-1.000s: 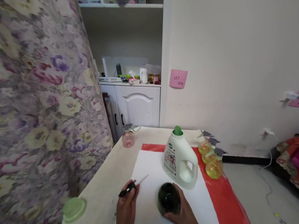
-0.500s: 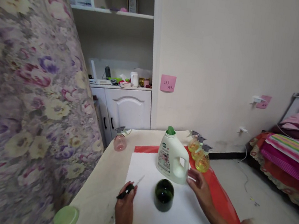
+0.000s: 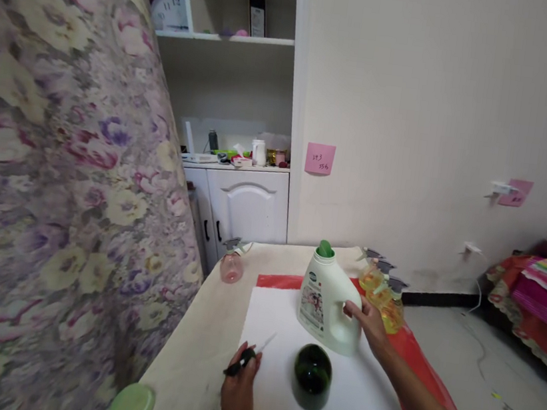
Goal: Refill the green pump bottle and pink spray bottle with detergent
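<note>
Near the bottom centre of the frame, the left hand (image 3: 239, 392) has its fingers closed around a black spray top (image 3: 238, 364), whose thin pale tube points up and to the right over the white paper (image 3: 272, 312). Right of centre, the right hand (image 3: 374, 329) has its fingers curled at the handle of a pale green jug (image 3: 319, 298); whether the jug is resting on the paper or slightly raised, I cannot tell. A green spout (image 3: 325, 249) shows at its mouth, and a printed label faces the lower left. Below the jug, at the lower centre-right, a round dark green jar (image 3: 312, 378) stands on the paper, well apart from the left hand and touched by neither hand. Yellow spray bottles (image 3: 393, 315) stand just beyond the right hand, a pink spray bottle (image 3: 231, 269) is farther left on the counter (image 3: 195, 339), and a light green tub (image 3: 132, 405) sits at the lower left.
</note>
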The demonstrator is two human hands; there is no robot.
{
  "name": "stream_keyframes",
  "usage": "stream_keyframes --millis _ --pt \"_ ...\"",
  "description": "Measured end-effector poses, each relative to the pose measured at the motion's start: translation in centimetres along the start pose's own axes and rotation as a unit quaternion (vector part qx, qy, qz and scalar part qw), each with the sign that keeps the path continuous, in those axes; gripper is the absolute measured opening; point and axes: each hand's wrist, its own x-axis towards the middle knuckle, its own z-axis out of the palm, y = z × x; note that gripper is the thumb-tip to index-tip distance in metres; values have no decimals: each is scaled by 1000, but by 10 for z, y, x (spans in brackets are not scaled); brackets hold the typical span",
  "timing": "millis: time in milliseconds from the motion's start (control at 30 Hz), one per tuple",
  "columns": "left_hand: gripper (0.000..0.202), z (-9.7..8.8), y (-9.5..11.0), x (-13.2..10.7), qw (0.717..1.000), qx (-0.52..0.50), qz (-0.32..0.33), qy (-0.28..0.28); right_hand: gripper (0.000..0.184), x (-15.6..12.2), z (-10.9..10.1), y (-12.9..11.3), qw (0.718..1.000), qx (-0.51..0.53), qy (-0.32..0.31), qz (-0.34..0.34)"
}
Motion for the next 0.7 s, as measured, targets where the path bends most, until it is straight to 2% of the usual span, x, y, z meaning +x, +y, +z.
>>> stream_keyframes --millis 167,300,400,567,633,700 --pt "29 -2 -1 -1 996 -66 -66 3 42 3 -3 -1 1000 -24 -20 2" --pt "36 6 3 0 995 -83 -58 -5 43 3 -2 0 999 -32 -30 2" --pt "42 15 7 3 997 -61 -44 -11 44 3 -3 1 999 -34 -36 0" --pt "58 19 10 1 997 -39 -73 0 47 4 -3 1 999 -28 -43 -4" --pt "70 18 14 -5 997 6 -79 9 48 4 -2 2 999 -24 -43 -4" --pt "77 16 20 -11 991 100 -83 14 48 4 -2 3 999 -22 -41 -5"
